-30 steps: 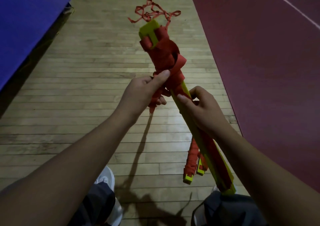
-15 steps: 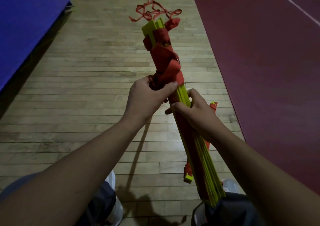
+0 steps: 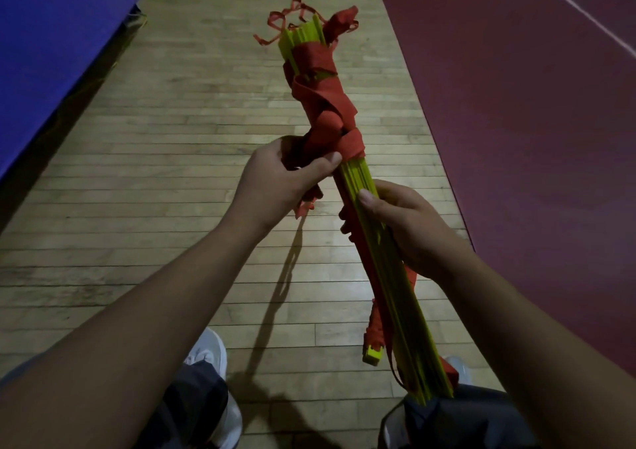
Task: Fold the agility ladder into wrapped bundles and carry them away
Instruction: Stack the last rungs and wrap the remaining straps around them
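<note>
Red strap is wound round the far half of the yellow rungs, with the lowest turn at the same height as half a second ago. The stack has rolled since a second ago: the broad strap-covered face was up then, the rung edges are up now, fanned slightly at the far tip. Left thumb pointed up onto the wrap then; now it lies across just under the lowest turn. Right hand sits at the same mid-stack spot. Two yellow end pieces dangled a second ago; one yellow end clip is in view now, hanging on a strap length beside the stack.

Position: stack is held in the air over the wooden floor, on a diagonal, far end up and away, near end by the right knee.

Hands: left hand is curled round a bunch of strap and pinches it against the rungs. Right hand grips the rungs, thumb on top.

Counts: one stack, one wrap, two hands, two white shoes. Rung count is unreadable, the edges merge.

Around: blue mat far left, dark red court right.

Hidden: right fingers sit mostly behind the stack, left fingers are buried in strap. Thin strap tangle shows behind the far tip; can't tell if it is attached. Light is dim.
</note>
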{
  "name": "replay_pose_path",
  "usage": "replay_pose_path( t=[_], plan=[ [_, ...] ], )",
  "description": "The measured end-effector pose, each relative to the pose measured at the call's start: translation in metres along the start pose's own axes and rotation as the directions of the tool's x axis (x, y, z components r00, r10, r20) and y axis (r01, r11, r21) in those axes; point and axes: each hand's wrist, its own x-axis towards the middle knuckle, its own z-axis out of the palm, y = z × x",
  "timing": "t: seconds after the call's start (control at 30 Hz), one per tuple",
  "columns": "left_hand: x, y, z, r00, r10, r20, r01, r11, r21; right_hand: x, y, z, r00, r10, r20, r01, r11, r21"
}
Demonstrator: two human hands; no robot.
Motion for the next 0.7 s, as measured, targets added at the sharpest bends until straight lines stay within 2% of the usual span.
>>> replay_pose_path(
  t=[0.1, 0.2, 0.33, 0.5, 0.57, 0.7],
  plan=[
    [-0.002, 0.001, 0.0, 0.996, 0.014, -0.094, -0.005, 0.995, 0.101, 0.003, 0.002, 0.004, 0.995, 0.006, -0.101, -0.012, 0.998, -0.064],
    [-0.007, -0.001, 0.006, 0.979, 0.121, -0.167, -0.095, 0.983, 0.156, 0.006, 0.005, 0.01, 0.981, 0.01, -0.196, -0.037, 0.99, -0.135],
    [-0.012, -0.008, 0.014, 0.949, 0.289, -0.122, -0.255, 0.937, 0.238, 0.011, 0.007, 0.018, 0.961, -0.053, -0.273, -0.016, 0.97, -0.244],
    [-0.01, -0.009, 0.013, 0.977, 0.198, -0.074, -0.19, 0.976, 0.104, 0.013, 0.007, 0.021, 0.943, -0.129, -0.307, -0.011, 0.91, -0.414],
    [-0.011, -0.008, 0.015, 0.981, 0.184, -0.062, -0.175, 0.976, 0.126, 0.011, 0.007, 0.023, 0.952, -0.141, -0.272, 0.003, 0.892, -0.452],
    [-0.01, -0.007, 0.019, 0.979, 0.159, -0.126, -0.136, 0.976, 0.172, 0.007, 0.01, 0.029, 0.968, -0.137, -0.211, 0.007, 0.853, -0.522]
  ],
)
